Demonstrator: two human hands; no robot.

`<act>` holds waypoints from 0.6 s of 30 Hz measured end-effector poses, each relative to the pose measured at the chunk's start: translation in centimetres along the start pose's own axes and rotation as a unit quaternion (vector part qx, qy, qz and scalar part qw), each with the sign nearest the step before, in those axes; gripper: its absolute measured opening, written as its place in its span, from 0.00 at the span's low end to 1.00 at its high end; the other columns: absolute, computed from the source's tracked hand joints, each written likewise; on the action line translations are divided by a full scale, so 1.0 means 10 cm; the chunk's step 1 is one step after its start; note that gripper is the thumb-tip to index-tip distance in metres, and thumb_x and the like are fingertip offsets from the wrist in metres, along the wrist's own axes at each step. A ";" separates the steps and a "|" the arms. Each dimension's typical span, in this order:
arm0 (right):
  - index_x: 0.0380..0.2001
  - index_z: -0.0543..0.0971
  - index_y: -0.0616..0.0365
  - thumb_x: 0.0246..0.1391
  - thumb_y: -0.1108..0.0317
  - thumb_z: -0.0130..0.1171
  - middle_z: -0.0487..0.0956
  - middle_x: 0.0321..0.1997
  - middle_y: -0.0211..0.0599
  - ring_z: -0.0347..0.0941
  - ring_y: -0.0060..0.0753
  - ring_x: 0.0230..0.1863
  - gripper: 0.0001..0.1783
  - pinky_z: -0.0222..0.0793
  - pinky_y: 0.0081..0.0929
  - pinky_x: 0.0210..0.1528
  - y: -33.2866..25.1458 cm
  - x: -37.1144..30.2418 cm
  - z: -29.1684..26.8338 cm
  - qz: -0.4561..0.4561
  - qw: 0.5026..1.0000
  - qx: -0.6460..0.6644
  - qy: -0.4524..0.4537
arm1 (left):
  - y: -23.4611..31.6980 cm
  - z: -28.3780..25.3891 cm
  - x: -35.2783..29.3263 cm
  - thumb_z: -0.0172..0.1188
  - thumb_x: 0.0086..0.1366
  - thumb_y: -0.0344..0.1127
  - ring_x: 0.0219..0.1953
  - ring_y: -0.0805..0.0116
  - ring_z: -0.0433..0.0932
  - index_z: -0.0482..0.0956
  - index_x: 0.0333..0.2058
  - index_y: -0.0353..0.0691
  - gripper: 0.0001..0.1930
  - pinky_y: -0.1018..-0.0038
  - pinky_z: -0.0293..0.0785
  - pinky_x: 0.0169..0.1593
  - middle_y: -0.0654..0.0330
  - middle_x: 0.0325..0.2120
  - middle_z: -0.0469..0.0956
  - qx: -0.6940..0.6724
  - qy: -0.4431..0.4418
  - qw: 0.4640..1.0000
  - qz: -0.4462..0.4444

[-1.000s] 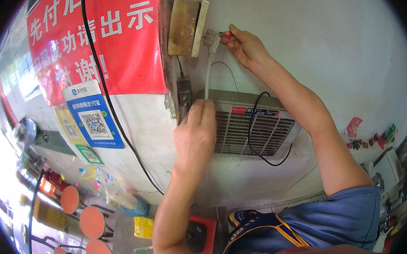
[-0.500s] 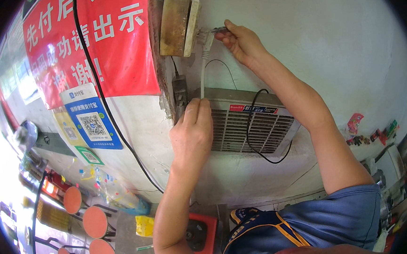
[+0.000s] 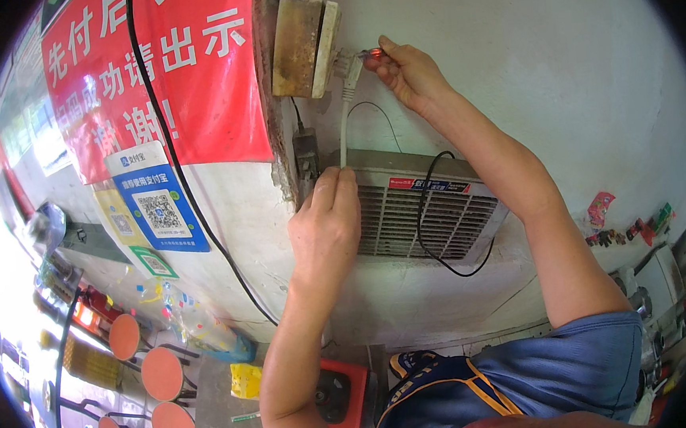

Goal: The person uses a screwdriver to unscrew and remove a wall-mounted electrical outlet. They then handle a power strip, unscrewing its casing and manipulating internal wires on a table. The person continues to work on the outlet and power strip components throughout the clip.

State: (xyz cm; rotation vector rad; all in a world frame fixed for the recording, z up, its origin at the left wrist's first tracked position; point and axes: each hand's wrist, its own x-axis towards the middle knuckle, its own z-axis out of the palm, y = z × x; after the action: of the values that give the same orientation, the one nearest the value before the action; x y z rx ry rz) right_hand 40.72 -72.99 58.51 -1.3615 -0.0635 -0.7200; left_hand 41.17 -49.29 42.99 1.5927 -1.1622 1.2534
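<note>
The left hand (image 3: pixel 325 219), its grip closed on the white cord (image 3: pixel 345 134), lay below the plug (image 3: pixel 351 78), the cord rising nearly upright between them. The right hand (image 3: pixel 414 74), nearer the plug and just right of it, pinched a small reddish tool (image 3: pixel 375 53), its long axis roughly level, pointing left; tip contact could not be told. The box (image 3: pixel 297 48) stood just left of the plug.

Left fingers (image 3: pixel 346 184) on the white cable (image 3: pixel 344 134)
</note>
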 end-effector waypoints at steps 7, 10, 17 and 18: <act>0.42 0.71 0.71 0.70 0.64 0.57 0.81 0.40 0.50 0.82 0.33 0.35 0.16 0.83 0.18 0.32 0.03 0.06 -0.03 -0.004 1.000 0.010 -0.007 | 0.02 -0.01 0.00 0.63 0.61 0.24 0.33 0.58 0.84 0.81 0.44 0.34 0.12 0.68 0.82 0.35 0.52 0.42 0.82 -0.007 -0.005 1.000 -0.013; 0.42 0.70 0.70 0.70 0.65 0.58 0.80 0.40 0.50 0.82 0.34 0.36 0.15 0.83 0.18 0.32 0.05 0.10 -0.06 -0.002 1.000 0.018 -0.010 | 0.04 -0.03 0.02 0.65 0.61 0.23 0.34 0.56 0.84 0.82 0.44 0.34 0.12 0.67 0.82 0.36 0.52 0.41 0.82 -0.012 -0.006 1.000 -0.021; 0.42 0.69 0.69 0.70 0.65 0.58 0.80 0.41 0.50 0.83 0.35 0.36 0.15 0.83 0.19 0.32 0.04 0.06 -0.03 0.003 1.000 0.018 -0.003 | 0.06 -0.05 0.03 0.66 0.61 0.22 0.35 0.54 0.85 0.82 0.43 0.33 0.12 0.65 0.83 0.38 0.51 0.40 0.82 -0.016 -0.010 0.999 -0.031; 0.42 0.69 0.69 0.70 0.65 0.57 0.80 0.41 0.50 0.82 0.34 0.36 0.15 0.83 0.19 0.32 0.03 0.06 -0.03 0.003 1.000 0.015 0.002 | 0.06 -0.04 0.02 0.66 0.61 0.22 0.35 0.54 0.85 0.82 0.43 0.33 0.12 0.65 0.82 0.37 0.51 0.40 0.82 -0.017 -0.010 0.999 -0.031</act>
State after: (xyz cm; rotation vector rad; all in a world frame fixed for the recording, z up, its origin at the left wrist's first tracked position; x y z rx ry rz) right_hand 41.23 -73.44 58.40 -1.3301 -0.0669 -0.7140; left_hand 40.47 -49.09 43.34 1.6068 -1.1328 1.1743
